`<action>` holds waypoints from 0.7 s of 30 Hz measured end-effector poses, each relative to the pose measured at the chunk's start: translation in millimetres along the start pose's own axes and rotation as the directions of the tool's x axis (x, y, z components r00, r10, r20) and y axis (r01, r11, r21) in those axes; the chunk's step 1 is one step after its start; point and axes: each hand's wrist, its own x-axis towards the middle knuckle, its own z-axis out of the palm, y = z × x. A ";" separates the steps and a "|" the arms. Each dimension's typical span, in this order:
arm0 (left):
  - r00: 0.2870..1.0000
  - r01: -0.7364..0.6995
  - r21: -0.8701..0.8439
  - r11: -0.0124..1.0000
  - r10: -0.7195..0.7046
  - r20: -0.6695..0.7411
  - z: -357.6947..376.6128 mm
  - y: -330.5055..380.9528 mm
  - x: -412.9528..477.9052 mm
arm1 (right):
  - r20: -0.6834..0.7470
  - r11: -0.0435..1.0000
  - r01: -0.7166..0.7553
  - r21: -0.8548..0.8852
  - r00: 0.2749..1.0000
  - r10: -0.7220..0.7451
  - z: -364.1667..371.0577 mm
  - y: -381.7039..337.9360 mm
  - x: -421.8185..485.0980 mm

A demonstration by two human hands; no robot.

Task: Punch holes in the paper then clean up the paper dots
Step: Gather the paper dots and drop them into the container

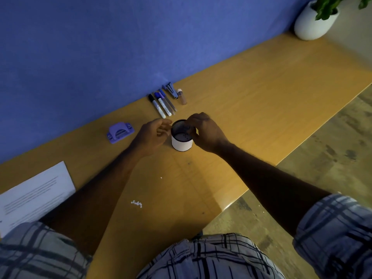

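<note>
Cleanup step, I think. My right hand (201, 130) bunched over cup (181, 145) mouth, cannot tell what it pinches; left hand (154, 134) relaxed, beside cup. Paper dots (136, 203) lie near on bench (251, 93); next must gather them.

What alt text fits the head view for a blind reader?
Both hands meet at a small white cup on a wooden desk: the right hand curls over its rim, the left hand is beside it. Paper dots lie nearer the person; a purple hole punch and printed sheet sit further left.
</note>
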 end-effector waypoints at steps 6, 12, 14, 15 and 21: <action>0.995 0.089 -0.071 0.993 -0.092 -0.042 -1.9 -46.0 -50.5 | -0.070 0.986 0.145 0.081 0.988 -0.140 39.4 -32.5 -38.1; 0.986 0.164 0.158 0.974 -0.159 -0.046 -1.4 -90.0 -112.3 | 0.167 0.993 0.072 0.093 0.982 -0.087 86.3 -44.0 -67.0; 0.988 0.152 0.233 0.960 -0.144 -0.051 -0.8 -98.3 -131.4 | 0.256 0.996 0.043 0.076 0.965 -0.061 98.2 -45.5 -75.7; 0.991 0.136 0.279 0.951 -0.126 -0.052 -0.5 -101.9 -141.0 | 0.299 0.997 0.032 0.070 0.953 -0.052 103.5 -46.2 -79.7; 0.990 0.143 0.453 0.880 -0.136 -0.048 5.4 -116.9 -197.9 | 0.459 0.998 0.054 -0.025 0.888 -0.036 129.7 -52.4 -98.4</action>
